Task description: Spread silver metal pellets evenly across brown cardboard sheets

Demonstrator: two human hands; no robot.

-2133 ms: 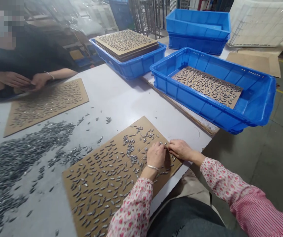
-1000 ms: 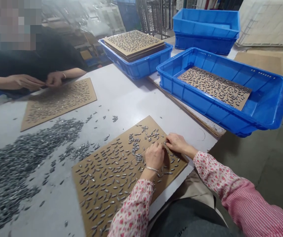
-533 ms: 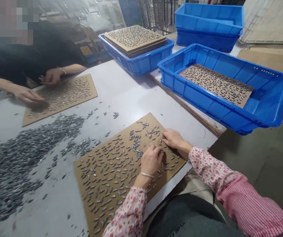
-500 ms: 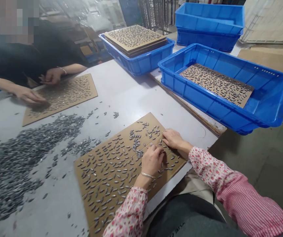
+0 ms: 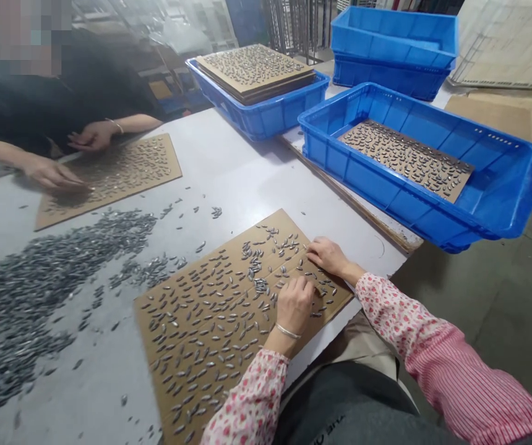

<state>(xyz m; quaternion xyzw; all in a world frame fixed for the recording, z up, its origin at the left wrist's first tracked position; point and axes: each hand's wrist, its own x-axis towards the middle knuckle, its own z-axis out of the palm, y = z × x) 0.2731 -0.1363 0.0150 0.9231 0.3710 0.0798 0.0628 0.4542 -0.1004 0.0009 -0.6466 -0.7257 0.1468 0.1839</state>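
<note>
A brown cardboard sheet (image 5: 201,321) lies on the grey table in front of me, covered with several small grey oval metal pieces (image 5: 210,309) laid out in rows. My left hand (image 5: 296,303) rests on the sheet's right part, fingers curled down onto the pieces. My right hand (image 5: 328,254) lies near the sheet's right corner, fingers bent and pressed onto the cardboard among the pieces. What either hand pinches is too small to make out.
A big loose heap of the same pieces (image 5: 38,278) spreads at left. A co-worker's hands (image 5: 52,173) work on another cardboard sheet (image 5: 122,173). Blue crates (image 5: 493,198) (image 5: 266,117) hold filled sheets; more crates (image 5: 391,43) stand behind. The table edge runs close on my right.
My left hand has slid a little toward me on the sheet and my right hand stayed near the corner. The co-worker's hands have spread apart over their sheet.
</note>
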